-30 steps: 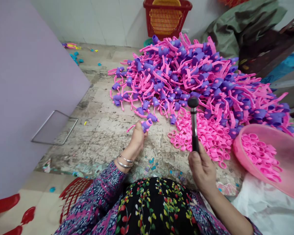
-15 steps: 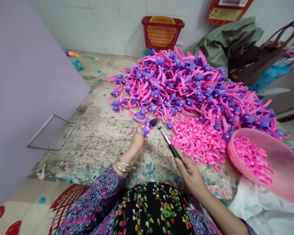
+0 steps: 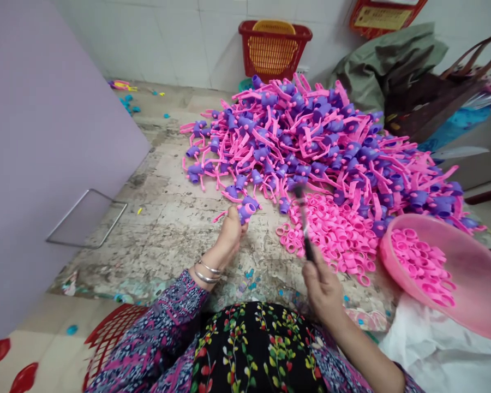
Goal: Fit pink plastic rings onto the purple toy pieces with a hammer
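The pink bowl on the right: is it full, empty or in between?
In between. Inside the pink bowl, pink rings are heaped toward its left side, while the inner wall on its right is bare.

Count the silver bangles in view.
2. Both circle the wrist behind the left hand: the thinner bangle nearer the hand, the thicker bangle nearer the sleeve. Any under the sleeve would be hidden.

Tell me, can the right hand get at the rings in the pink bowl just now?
Probably not straight away: the right hand is closed around a hammer. Otherwise the way looks free, with the rings uncovered in the pink bowl to that side.
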Demonstrator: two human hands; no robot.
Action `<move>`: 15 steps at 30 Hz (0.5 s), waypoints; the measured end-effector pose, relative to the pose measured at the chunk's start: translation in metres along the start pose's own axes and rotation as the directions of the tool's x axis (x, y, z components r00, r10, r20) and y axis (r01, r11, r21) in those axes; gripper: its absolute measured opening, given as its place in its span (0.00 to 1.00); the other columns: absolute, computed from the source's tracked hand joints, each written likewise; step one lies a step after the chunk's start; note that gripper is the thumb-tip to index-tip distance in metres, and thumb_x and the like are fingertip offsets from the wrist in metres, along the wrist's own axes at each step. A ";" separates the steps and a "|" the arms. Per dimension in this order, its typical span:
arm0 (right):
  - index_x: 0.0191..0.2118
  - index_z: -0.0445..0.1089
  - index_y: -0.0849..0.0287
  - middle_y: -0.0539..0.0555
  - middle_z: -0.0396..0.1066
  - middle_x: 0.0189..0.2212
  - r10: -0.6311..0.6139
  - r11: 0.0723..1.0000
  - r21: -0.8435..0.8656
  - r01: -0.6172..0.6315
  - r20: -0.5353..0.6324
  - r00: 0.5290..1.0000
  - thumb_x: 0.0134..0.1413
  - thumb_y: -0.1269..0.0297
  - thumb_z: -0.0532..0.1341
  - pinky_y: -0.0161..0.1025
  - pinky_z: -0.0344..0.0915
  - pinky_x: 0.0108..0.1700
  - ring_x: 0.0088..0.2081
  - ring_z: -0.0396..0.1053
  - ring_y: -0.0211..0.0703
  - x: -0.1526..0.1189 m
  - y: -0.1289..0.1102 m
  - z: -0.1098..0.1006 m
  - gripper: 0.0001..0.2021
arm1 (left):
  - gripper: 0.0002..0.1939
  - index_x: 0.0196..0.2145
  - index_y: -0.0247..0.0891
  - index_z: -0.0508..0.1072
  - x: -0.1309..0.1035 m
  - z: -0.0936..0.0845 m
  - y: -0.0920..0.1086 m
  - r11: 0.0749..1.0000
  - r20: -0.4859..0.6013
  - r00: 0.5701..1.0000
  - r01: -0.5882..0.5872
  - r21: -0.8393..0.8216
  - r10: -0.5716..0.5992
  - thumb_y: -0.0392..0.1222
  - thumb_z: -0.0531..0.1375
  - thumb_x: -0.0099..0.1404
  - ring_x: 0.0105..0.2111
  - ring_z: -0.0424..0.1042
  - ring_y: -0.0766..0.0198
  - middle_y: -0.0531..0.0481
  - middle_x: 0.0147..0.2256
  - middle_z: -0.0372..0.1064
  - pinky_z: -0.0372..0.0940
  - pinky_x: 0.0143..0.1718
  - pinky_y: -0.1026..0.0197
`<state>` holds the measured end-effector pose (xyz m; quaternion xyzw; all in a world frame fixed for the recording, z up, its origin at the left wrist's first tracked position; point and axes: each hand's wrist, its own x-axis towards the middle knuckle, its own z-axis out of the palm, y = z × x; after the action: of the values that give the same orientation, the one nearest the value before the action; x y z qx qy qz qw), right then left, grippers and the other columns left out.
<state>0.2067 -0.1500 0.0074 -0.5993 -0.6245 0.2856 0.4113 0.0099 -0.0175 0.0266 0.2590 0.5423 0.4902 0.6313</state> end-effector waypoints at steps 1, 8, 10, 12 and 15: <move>0.60 0.67 0.55 0.57 0.77 0.41 -0.009 1.000 -0.006 0.010 0.057 0.998 0.65 0.58 0.53 0.48 0.71 0.50 0.48 0.74 0.51 0.001 0.001 0.001 0.21 | 0.18 0.24 0.42 0.55 0.000 0.000 0.000 1.000 0.003 1.000 0.006 0.001 -0.006 0.54 0.44 0.67 0.10 0.41 0.74 0.62 0.11 0.48 0.38 0.13 0.69; 0.63 0.62 0.54 0.55 0.78 0.41 0.091 0.995 0.036 -0.089 -0.044 0.995 0.65 0.56 0.53 0.49 0.71 0.51 0.44 0.76 0.50 0.000 -0.007 0.001 0.23 | 0.18 0.24 0.41 0.56 -0.002 -0.001 0.000 1.000 -0.006 1.000 0.010 -0.006 -0.010 0.52 0.44 0.67 0.10 0.41 0.74 0.62 0.11 0.48 0.38 0.13 0.69; 0.61 0.65 0.54 0.56 0.77 0.45 0.051 0.998 0.032 -0.053 0.054 0.997 0.65 0.56 0.54 0.49 0.70 0.53 0.48 0.74 0.50 0.000 -0.008 0.006 0.22 | 0.18 0.23 0.42 0.55 -0.003 0.000 -0.001 1.000 -0.006 1.000 0.021 -0.005 -0.021 0.52 0.44 0.67 0.10 0.41 0.74 0.61 0.11 0.48 0.38 0.13 0.69; 0.60 0.67 0.54 0.56 0.75 0.49 0.031 0.999 0.025 -0.035 0.143 0.989 0.64 0.55 0.54 0.48 0.69 0.55 0.52 0.72 0.51 0.001 -0.006 0.010 0.22 | 0.18 0.22 0.42 0.54 -0.005 0.001 -0.001 1.000 -0.006 1.000 0.031 -0.003 -0.031 0.52 0.45 0.67 0.10 0.41 0.74 0.61 0.11 0.47 0.37 0.13 0.69; 0.61 0.66 0.56 0.58 0.74 0.52 0.053 0.998 -0.049 -0.048 0.106 0.993 0.65 0.55 0.52 0.49 0.68 0.55 0.54 0.71 0.51 0.003 0.004 0.012 0.22 | 0.19 0.23 0.42 0.54 -0.009 -0.002 0.002 1.000 0.003 1.000 0.020 -0.011 -0.020 0.54 0.45 0.67 0.10 0.41 0.74 0.62 0.11 0.47 0.37 0.13 0.69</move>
<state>0.1990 -0.1452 -0.0012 -0.6080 -0.6368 0.3132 0.3559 0.0084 -0.0257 0.0316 0.2506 0.5412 0.4868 0.6382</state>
